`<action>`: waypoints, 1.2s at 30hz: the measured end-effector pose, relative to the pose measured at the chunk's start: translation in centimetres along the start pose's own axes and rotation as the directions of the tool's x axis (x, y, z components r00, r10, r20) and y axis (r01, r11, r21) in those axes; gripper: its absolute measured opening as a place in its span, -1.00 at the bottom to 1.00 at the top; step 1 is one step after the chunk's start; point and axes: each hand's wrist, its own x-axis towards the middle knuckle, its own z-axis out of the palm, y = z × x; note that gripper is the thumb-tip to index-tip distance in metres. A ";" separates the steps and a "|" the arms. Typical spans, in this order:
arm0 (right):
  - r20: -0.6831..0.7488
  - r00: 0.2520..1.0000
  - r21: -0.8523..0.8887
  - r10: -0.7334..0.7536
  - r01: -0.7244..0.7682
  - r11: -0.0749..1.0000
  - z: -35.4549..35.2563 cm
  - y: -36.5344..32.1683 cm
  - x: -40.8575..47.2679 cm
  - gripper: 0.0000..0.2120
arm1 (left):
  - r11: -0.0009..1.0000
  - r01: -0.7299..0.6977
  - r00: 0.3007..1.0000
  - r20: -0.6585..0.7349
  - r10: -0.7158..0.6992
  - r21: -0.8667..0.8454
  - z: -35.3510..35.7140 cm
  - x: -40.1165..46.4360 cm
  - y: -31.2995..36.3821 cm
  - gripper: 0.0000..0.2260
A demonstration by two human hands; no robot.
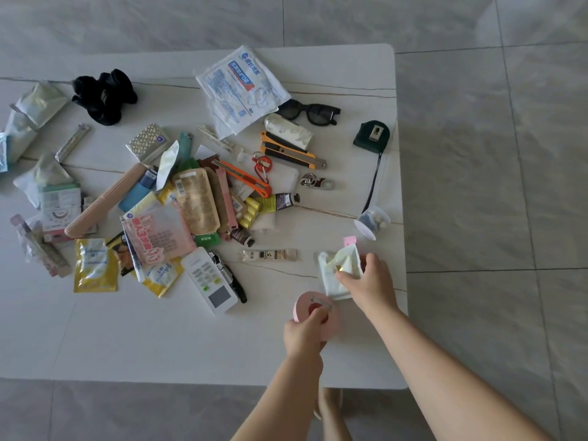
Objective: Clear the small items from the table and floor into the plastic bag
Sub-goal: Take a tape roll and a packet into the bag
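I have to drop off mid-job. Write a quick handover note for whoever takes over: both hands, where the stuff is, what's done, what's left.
Left hand: grips a pink round case near the front of the table.
Right hand: pinches a white packet lying on the table near the right edge.
Most small items are on the table: the sachet pile, remote, utility knives, sunglasses, tape measure, black scrunchie, mask packs.
Done: nothing visibly bagged; the plastic bag is not in view.
Left: find the bag, drop in both held items, then clear the rest of the table and check the floor.
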 end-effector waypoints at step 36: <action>0.686 0.518 0.347 -0.512 0.385 0.855 -5.8 -32.5 -37.1 -0.64 | 0.413 -0.210 0.884 0.008 0.467 -0.886 -37.6 -28.7 8.5 -0.87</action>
